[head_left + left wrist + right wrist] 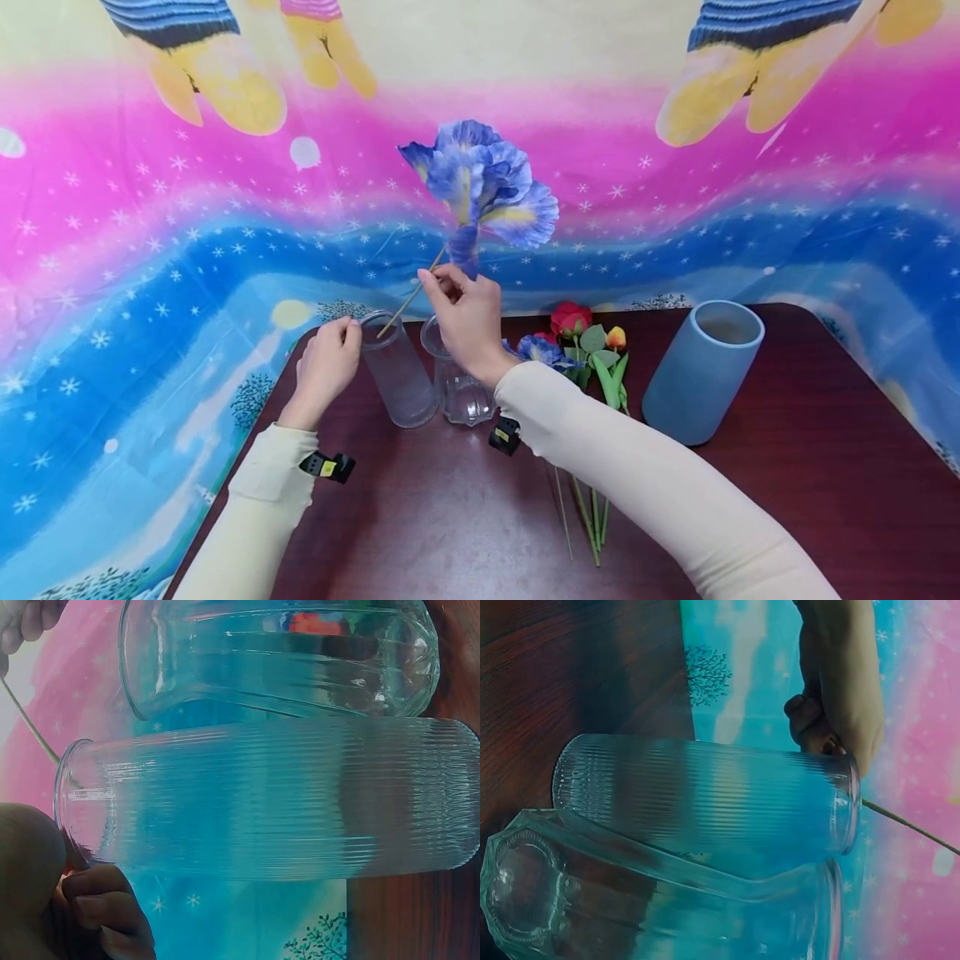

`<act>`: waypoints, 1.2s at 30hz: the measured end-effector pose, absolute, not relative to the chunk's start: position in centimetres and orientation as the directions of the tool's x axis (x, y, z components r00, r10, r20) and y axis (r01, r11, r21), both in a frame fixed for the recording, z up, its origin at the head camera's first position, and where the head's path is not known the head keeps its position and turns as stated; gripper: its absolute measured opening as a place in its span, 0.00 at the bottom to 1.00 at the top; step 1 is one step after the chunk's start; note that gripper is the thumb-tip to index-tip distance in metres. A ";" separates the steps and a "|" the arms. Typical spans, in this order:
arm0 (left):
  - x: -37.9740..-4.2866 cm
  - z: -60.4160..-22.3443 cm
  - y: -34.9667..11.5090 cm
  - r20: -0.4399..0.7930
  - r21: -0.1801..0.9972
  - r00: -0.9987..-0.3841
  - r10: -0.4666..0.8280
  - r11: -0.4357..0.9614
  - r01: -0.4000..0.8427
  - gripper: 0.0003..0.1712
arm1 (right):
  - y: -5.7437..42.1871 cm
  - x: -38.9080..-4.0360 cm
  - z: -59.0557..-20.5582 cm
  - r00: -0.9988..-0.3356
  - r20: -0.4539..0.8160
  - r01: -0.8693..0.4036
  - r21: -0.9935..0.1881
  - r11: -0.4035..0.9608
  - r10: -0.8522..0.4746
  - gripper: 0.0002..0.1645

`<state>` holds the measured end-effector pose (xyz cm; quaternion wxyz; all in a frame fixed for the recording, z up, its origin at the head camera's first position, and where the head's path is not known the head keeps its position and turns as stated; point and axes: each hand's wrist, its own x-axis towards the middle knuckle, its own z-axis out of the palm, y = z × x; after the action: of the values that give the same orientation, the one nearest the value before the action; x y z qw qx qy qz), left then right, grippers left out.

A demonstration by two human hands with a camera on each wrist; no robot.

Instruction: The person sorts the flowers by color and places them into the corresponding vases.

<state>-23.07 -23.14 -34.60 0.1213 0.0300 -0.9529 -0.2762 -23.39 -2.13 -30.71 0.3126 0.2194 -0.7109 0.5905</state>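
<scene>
My left hand (326,367) pinches the rim of a tall ribbed clear glass vase (401,383), which stands upright on the table. Above the vases, my right hand (468,321) grips a large blue artificial iris (483,179) just below its bloom. The thin stem (408,302) slants down to the left, and its lower end is inside the mouth of the ribbed vase (262,802). Close by on the right is a second clear glass vase (467,396) with a flared rim, partly hidden behind my right hand in the head view.
A blue-grey vase (701,375) stands at the right of the dark wooden table (420,517). Between it and the glass vases lie several artificial flowers, among them a red rose (571,318) and an orange-yellow tulip (616,337), partly under my right arm. A printed cloth (600,167) hangs behind.
</scene>
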 end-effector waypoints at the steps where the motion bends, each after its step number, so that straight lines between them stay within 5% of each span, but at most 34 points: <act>1: -23.1 -34.6 -23.1 0.214 0.534 -0.969 -0.124 0.845 0.010 0.26 | -2.3 -23.4 -30.7 -0.717 0.695 -0.671 -0.708 0.220 0.050 0.12; 19: -23.1 -34.7 -23.3 0.228 0.535 -0.967 -0.110 0.844 0.030 0.26 | -4.2 -23.4 -31.8 -0.777 0.617 -0.603 -0.675 0.426 -0.122 0.15; 36: -23.0 -34.7 -23.3 0.214 0.541 -0.973 -0.088 0.840 0.043 0.27 | -5.0 -22.7 -32.7 -0.886 0.352 -0.461 -0.720 0.518 -0.301 0.19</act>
<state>-22.99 -23.33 -34.67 0.1159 0.0118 -0.9521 -0.2827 -22.74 -5.04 -32.72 0.0914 0.2200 -0.8665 0.4387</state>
